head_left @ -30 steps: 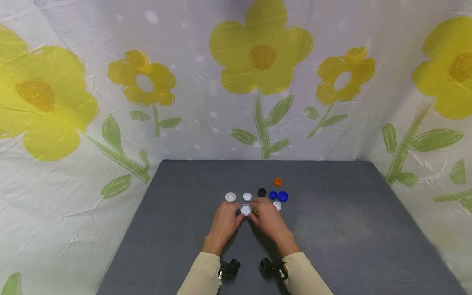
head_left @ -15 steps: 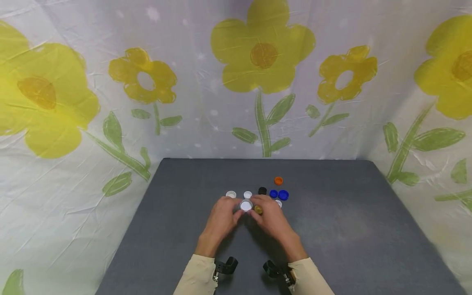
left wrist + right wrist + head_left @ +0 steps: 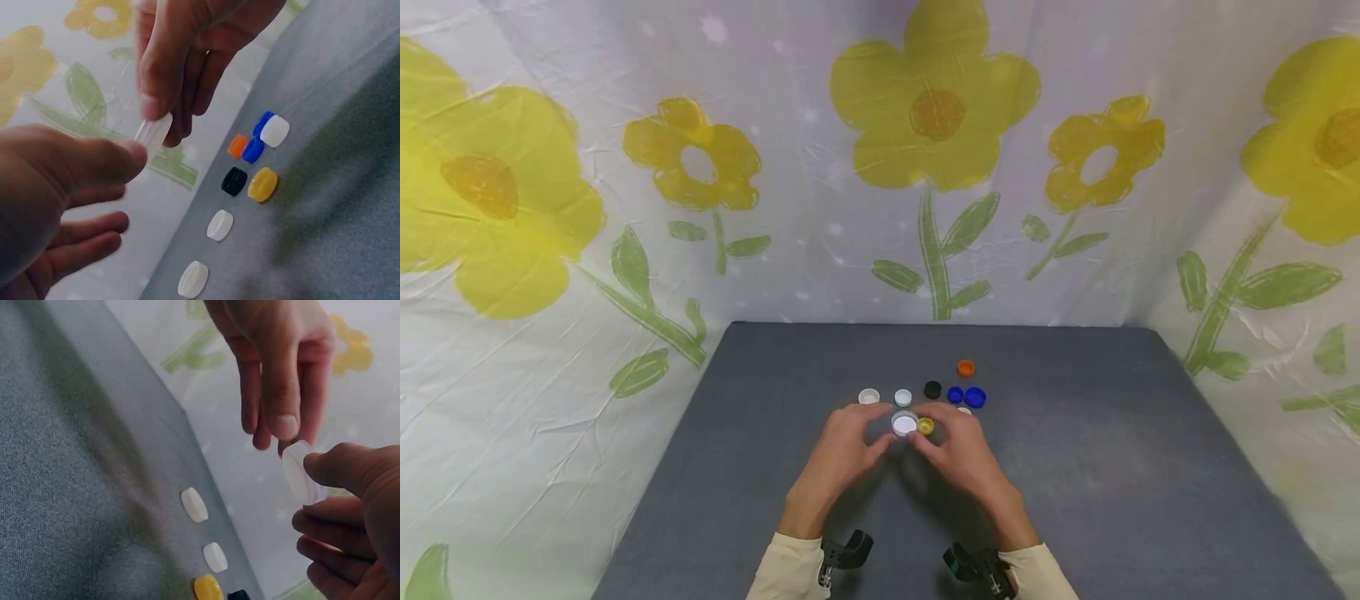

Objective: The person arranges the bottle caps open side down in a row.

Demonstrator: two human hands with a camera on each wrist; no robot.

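Note:
A shallow round cap, white with a clear rim (image 3: 905, 424), is up off the table between my two hands. My left hand (image 3: 844, 442) holds its left edge with thumb and fingertips. My right hand (image 3: 961, 446) pinches the opposite edge; in the right wrist view its thumb presses on the cap's side (image 3: 299, 472). Seen from the left wrist, the cap (image 3: 153, 140) is nearly edge-on, partly covered by both thumbs. Just beyond my right fingertips lies a yellow cap (image 3: 926, 426).
On the dark grey table (image 3: 1075, 500) lie loose caps: a cream one (image 3: 868, 396), a white one (image 3: 903, 397), a black one (image 3: 932, 389), two blue ones (image 3: 975, 397), an orange one (image 3: 966, 367) and a partly hidden white one (image 3: 275, 131). A flowered curtain (image 3: 805, 250) hangs behind.
Both hands have lifted the clear-rimmed cap from the table, and it now sits slightly further right. My wrists have spread apart. The yellow cap has come into view beside my right fingertips.

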